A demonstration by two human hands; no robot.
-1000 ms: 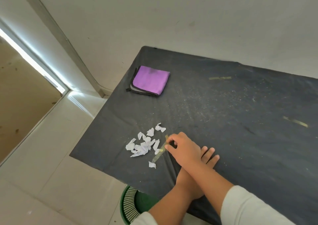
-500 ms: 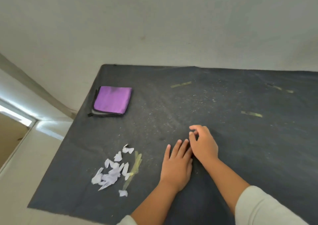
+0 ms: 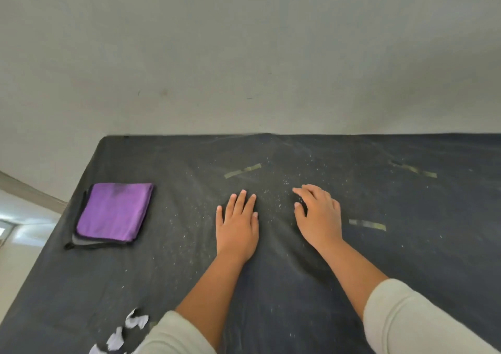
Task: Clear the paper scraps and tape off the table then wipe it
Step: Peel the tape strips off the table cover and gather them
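Dark table (image 3: 379,258): three tape strips (image 3: 242,171); one purple cloth (image 3: 113,212); two hands (image 3: 238,223).

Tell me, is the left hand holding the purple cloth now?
No, the left hand lies flat on the dark table, while the purple cloth sits folded, apart from it near the table's left edge.

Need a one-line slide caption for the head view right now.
Both hands, left flat and right curled, rest on the dusty table between tape strips, cloth at left.
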